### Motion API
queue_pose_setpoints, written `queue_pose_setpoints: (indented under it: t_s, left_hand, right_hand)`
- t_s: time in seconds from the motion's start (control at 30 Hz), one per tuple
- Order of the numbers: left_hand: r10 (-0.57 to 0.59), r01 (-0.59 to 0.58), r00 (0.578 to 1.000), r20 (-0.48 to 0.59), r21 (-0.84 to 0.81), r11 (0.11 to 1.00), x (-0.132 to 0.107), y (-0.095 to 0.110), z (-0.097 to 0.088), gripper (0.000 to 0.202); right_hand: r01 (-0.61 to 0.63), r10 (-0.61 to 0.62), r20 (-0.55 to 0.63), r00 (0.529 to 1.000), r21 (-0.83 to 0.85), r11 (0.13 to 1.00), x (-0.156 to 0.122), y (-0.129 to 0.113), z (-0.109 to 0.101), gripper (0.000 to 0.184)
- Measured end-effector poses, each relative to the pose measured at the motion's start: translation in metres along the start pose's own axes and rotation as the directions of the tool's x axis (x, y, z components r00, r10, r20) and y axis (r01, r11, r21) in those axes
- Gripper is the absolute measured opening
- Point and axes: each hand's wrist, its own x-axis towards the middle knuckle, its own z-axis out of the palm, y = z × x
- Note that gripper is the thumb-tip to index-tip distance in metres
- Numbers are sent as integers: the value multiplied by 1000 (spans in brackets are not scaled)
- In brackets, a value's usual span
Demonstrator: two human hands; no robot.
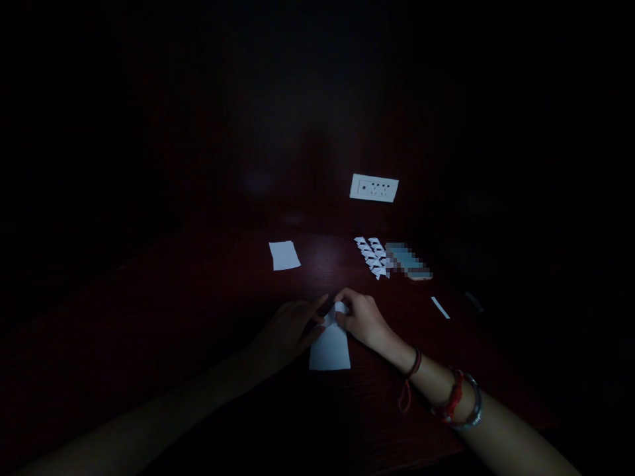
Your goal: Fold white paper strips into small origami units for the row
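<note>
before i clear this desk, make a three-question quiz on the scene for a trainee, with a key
1. True or false: the right hand is at the near end of the paper sheet, the end closest to the person.
2. Fill in: the bracelets are worn on the ____ arm.
3. What lies on the table just to the right of the folded paper pieces?

Key: 1. False; its fingers are at the far end. 2. Right. 3. A smartphone, its screen blurred out.
</note>
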Motion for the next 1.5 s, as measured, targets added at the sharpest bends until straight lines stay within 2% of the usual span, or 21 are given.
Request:
queue_pose_setpoints:
  t_s: [0.23,0.43,0.5,0.63,0.73,0.83,1.03,1.23,1.4,1.5]
  left_hand:
    - [-36,36,999,2,24,999,-1,3,-5,51]
    - [-31,38,999,-44,165,986,0,11,-5,68]
    - [-30,43,997,-65,207,977,2,13,-5,63]
    - [-82,101,992,-95,223,969,6,14,-4,40]
    - [-144,156,986,-85,167,973,6,12,-5,32]
    - [-183,184,983,-27,51,982,6,10,-6,26]
    - [-190,189,982,-7,-51,981,6,16,-10,17]
    - [-187,190,982,36,-115,975,0,19,-12,12]
    - [-206,213,977,54,-194,958,-4,19,-16,10]
    - [-226,237,971,74,-212,948,-2,23,-18,14]
  right_hand:
    - [172,-172,-38,984,1,985,-2,-2,-2,22]
    - [138,-139,-4,990,155,978,-3,-3,3,8]
    - [141,-143,-2,990,169,975,-3,-4,4,6]
    - [166,-167,-2,986,138,976,-3,-5,4,8]
    - [180,-180,0,984,103,978,-4,-5,2,14]
    - [158,-158,-13,987,70,985,-4,-5,2,21]
    - [147,-145,-47,988,34,989,-8,-9,0,17]
    - [189,-184,-54,981,127,974,-11,-5,2,25]
    - [153,-160,10,987,238,959,-13,-2,4,14]
    - [135,-141,2,990,270,953,-13,-1,4,10]
